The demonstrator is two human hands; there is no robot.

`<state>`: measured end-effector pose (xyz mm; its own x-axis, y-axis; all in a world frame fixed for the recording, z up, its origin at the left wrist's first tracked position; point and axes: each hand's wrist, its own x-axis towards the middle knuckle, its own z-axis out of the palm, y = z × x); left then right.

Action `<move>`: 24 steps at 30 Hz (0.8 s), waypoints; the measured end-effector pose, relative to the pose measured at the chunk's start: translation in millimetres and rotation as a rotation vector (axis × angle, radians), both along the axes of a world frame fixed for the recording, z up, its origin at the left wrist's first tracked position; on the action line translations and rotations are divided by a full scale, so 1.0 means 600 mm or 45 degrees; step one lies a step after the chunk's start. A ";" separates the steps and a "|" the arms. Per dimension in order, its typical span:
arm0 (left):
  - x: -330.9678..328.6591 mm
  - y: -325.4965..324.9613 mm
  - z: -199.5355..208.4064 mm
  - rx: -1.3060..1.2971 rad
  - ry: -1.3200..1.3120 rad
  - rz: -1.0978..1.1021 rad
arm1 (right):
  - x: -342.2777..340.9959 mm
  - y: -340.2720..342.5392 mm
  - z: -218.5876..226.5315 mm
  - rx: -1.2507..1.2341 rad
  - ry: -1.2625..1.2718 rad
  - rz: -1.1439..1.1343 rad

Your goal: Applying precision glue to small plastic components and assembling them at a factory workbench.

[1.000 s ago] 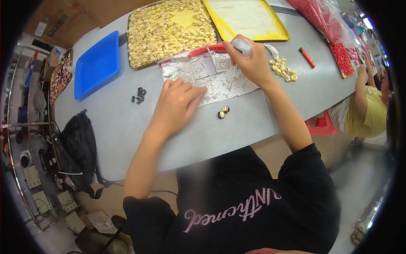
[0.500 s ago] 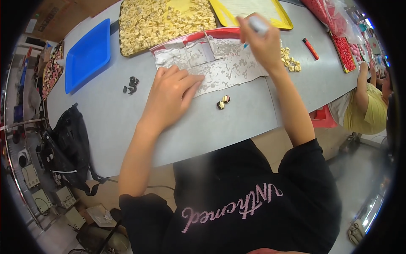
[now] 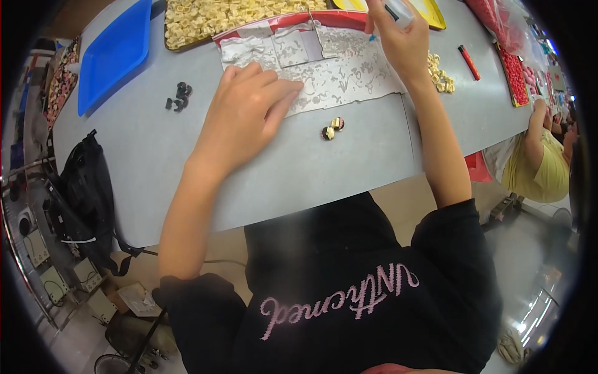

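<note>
A white sheet (image 3: 349, 78) covered in grey smudges lies across the table in front of me. My left hand (image 3: 252, 103) rests on its left part, index finger and thumb reaching out over the sheet, other fingers loosely bent; it holds nothing I can see. Above the sheet's right side my right hand (image 3: 405, 47) grips a small whitish bottle (image 3: 399, 14) with a thin blue tip, which points down at the sheet. A stick-like piece (image 3: 315, 31) stands near a squarish section of the sheet. Two small dark-and-cream pieces (image 3: 332, 129) sit just below the sheet.
A tray of cream pieces (image 3: 243, 19) and a blue tray (image 3: 115, 53) stand at the far left. Black pieces (image 3: 179, 98) lie left of my hand; loose cream pieces (image 3: 441, 75) and a red marker-like stick (image 3: 469, 63) lie right. Another person (image 3: 536, 159) works at far right.
The view has shifted, so the table and trays sit higher. My right hand and the bottle have moved slightly up and right over the sheet. My left hand stays resting on it.
</note>
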<state>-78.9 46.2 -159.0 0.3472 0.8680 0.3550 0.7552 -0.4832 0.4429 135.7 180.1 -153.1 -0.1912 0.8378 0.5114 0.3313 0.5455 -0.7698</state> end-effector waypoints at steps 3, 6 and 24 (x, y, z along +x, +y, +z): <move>-0.001 0.005 -0.001 0.016 0.018 0.010 | -0.002 0.004 0.000 0.037 0.120 0.006; -0.001 0.004 0.000 0.023 0.011 -0.007 | 0.000 0.004 -0.003 0.085 0.098 -0.029; 0.004 0.002 0.007 -0.023 -0.015 -0.003 | 0.019 0.006 0.012 -0.134 0.352 -0.117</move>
<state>-76.7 47.3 -155.0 0.3449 0.8735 0.3436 0.7488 -0.4768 0.4604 147.0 183.7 -145.9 0.0222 0.8964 0.4427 0.1453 0.4352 -0.8885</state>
